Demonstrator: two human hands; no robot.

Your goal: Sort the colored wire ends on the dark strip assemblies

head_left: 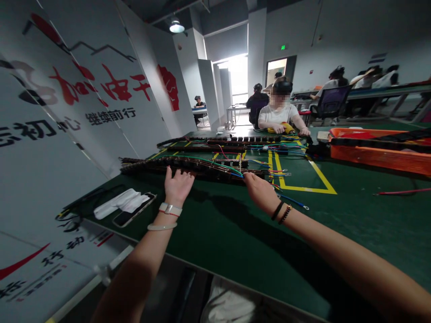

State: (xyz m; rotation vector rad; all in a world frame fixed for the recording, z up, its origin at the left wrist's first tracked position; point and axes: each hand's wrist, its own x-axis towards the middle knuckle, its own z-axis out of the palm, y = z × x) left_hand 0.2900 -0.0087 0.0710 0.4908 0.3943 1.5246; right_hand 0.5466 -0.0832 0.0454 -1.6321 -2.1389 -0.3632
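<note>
The left hand (179, 185) touches the dark cable bundle (202, 167), fingers loosely spread. The right hand (261, 192) pinches thin wires (237, 173) — green and blue.

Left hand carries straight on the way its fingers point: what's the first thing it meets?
The near dark cable bundle. The left hand is right at its near edge in the picture; whether it already touches is hard to tell from this angle.
</note>
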